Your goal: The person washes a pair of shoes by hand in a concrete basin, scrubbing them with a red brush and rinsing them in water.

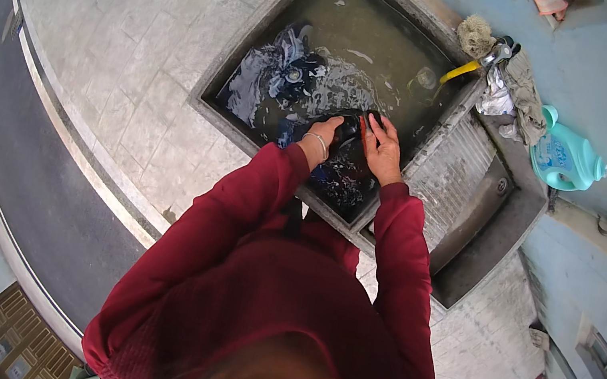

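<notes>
Both hands are at the near side of a grey stone wash basin (256, 32) holding murky water. My left hand (320, 139), a bracelet at its wrist, is closed on the left side of a wet black item (346, 130) with a red-orange part; its exact kind is unclear. Opposite, my right hand (384, 153) grips the same item, its fingers over the red-orange part. Dark blue and black cloth (290, 65) floats bunched in the water to the left. More dark fabric (345, 185) lies in the water below my hands.
Right of the water is a ribbed washboard slab (448, 174) with a drain trough. A yellow-spouted tap (460, 73) reaches over the basin. Grey rags (525, 95), a scrubbing pad (476, 36) and a turquoise detergent jug (566, 157) sit along the wall side.
</notes>
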